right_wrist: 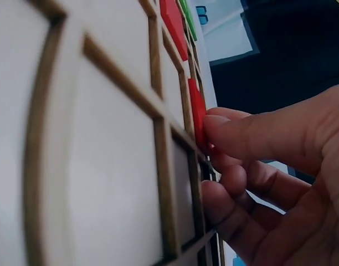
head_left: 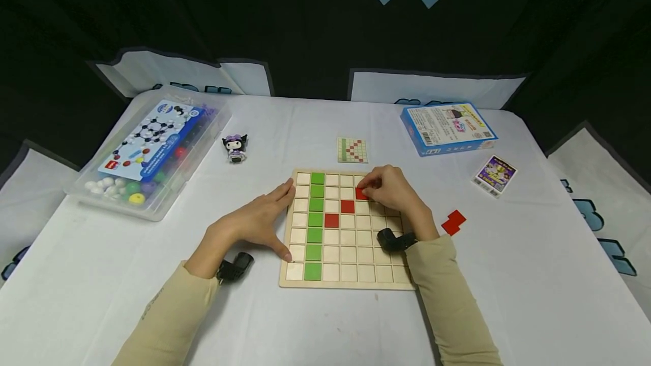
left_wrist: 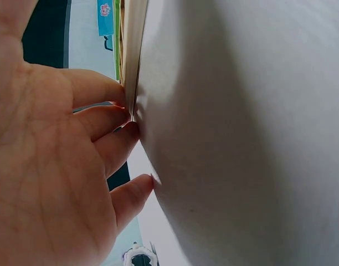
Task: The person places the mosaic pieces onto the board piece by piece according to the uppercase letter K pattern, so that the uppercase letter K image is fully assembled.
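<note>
A wooden grid board point(head_left: 348, 256) lies flat on the white table. My left hand point(head_left: 259, 216) spreads along its left side, fingertips point(left_wrist: 117, 91) at the board's edge and the thumb near the lower left corner. With thumb and fingers, my right hand point(head_left: 390, 186) pinches a red square tile point(right_wrist: 197, 111) at a cell in the second row from the top; the fingers partly cover this tile. Two more red tiles point(head_left: 347, 207) step down diagonally to the left, in their own cells. Green tiles point(head_left: 313, 235) fill the whole second column.
Loose red tiles point(head_left: 454, 222) lie right of the board. A small pattern card point(head_left: 352, 150) sits behind it. Farther right are a blue box point(head_left: 452, 127) and a purple card pack point(head_left: 495, 175). To the left stand a figurine point(head_left: 235, 148) and a clear case of colored balls point(head_left: 168, 194).
</note>
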